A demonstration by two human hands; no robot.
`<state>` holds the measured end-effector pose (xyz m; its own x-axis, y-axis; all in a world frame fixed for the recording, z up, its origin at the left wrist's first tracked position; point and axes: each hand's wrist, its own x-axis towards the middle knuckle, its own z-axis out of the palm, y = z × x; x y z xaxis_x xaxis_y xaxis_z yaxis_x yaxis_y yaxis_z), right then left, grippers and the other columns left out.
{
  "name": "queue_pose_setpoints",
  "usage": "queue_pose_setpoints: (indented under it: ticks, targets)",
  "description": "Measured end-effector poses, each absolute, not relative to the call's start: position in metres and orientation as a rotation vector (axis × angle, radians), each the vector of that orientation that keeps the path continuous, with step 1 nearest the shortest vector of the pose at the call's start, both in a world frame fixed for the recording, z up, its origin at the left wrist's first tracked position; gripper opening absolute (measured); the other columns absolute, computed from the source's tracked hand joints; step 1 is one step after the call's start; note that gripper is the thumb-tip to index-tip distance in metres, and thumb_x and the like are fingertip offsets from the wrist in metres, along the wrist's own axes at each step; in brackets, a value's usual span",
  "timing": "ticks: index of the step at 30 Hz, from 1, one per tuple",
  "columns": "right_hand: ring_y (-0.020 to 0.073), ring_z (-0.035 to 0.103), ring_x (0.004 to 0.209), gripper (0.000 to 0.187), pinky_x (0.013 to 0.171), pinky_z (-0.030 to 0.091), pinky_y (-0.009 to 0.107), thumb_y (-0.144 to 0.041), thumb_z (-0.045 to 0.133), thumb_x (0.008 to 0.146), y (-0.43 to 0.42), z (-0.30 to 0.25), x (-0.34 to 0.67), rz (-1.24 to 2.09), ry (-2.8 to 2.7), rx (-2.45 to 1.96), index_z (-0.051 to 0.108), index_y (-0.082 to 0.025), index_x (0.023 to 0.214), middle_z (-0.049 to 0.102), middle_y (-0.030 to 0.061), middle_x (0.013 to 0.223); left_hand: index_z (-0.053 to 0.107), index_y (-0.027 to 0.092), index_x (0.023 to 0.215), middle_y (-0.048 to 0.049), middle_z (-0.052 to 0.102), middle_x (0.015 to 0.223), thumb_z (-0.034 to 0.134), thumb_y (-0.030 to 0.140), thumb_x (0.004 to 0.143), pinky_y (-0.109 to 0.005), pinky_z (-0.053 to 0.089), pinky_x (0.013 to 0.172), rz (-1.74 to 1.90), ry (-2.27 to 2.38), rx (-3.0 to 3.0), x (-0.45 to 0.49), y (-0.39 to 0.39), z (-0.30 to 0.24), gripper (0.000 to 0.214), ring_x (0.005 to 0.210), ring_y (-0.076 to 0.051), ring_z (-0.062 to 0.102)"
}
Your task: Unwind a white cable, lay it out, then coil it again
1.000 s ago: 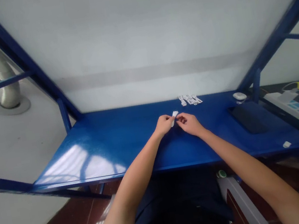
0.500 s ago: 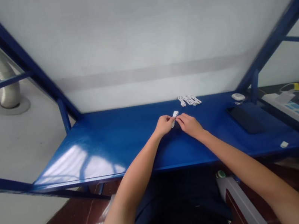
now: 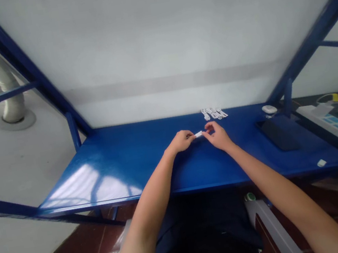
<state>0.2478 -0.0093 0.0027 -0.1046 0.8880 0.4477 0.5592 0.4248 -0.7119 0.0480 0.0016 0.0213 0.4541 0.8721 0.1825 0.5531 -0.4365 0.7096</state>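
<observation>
Over the middle of the blue table [image 3: 146, 147], my left hand [image 3: 183, 140] pinches a small folded bundle of white cable [image 3: 199, 134] between thumb and fingers. The bundle lies nearly level, its free end pointing right. My right hand [image 3: 217, 135] is at that end, with the thumb and a fingertip closed on it and the upper fingers curled and lifted. Fine detail of the bundle is too small to make out. Behind the hands, several coiled white cables [image 3: 214, 113] lie in a row at the table's back edge.
To the right lie a dark phone [image 3: 277, 135], a round white object [image 3: 269, 109] and a small white piece [image 3: 321, 163]. A white power strip [image 3: 337, 123] with a plugged-in cord is farther right. Blue frame posts [image 3: 69, 112] rise at both sides before a pale wall.
The cable bundle has turned from slanting upward to nearly level. My left hand has shifted slightly left, and my right hand's upper fingers have lifted and spread.
</observation>
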Motion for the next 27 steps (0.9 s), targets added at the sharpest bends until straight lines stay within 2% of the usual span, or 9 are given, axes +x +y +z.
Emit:
queue_pose_setpoints:
  ticks: [2,6,13,19,27]
  targets:
    - [0.0223,0.063,0.088,0.034,0.067,0.052,0.033,-0.036,0.062,0.08,-0.009,0.004,0.25,0.593,-1.882,-1.194,0.061,-0.02,0.11,0.066,0.0107,0.108,0.073,0.014,0.09,-0.0059,0.071,0.081,0.047,0.029,0.088,-0.026,0.045,0.072,0.7,1.153,2.206,0.044,0.004,0.019,0.029,0.071,-0.017,0.061]
    - [0.02,0.062,0.079,0.022,0.073,0.051,0.035,-0.037,0.056,0.086,-0.011,0.005,0.249,0.642,-2.13,-1.125,0.069,-0.022,0.095,0.069,0.0075,0.096,0.072,0.017,0.092,-0.0067,0.072,0.092,0.045,0.025,0.088,-0.027,0.045,0.079,0.659,1.159,2.252,0.04,0.007,0.016,0.029,0.082,-0.019,0.063]
    - [0.0199,0.06,0.074,0.023,0.07,0.049,0.035,-0.038,0.055,0.086,-0.004,-0.002,0.249,0.556,-2.094,-1.176,0.07,-0.022,0.093,0.069,0.0076,0.092,0.07,0.019,0.101,-0.0078,0.069,0.098,0.06,0.027,0.08,-0.029,0.047,0.081,0.676,1.245,2.257,0.035,0.005,0.018,0.025,0.088,-0.022,0.063]
    - [0.023,0.06,0.088,0.026,0.082,0.046,0.038,-0.036,0.048,0.092,0.012,-0.009,0.239,0.383,-2.178,-1.189,0.07,-0.022,0.098,0.071,0.0078,0.098,0.07,0.021,0.104,-0.011,0.066,0.107,0.059,0.027,0.084,-0.034,0.044,0.089,0.633,1.486,2.369,0.027,0.009,0.014,0.024,0.101,-0.026,0.059]
    - [0.0229,0.059,0.092,0.028,0.084,0.045,0.037,-0.033,0.044,0.094,0.031,-0.01,0.22,0.359,-2.202,-1.207,0.069,-0.021,0.099,0.071,0.0072,0.101,0.069,0.023,0.107,-0.0103,0.066,0.106,0.057,0.033,0.086,-0.036,0.041,0.089,0.592,1.676,2.336,0.016,0.015,0.014,0.027,0.104,-0.028,0.057]
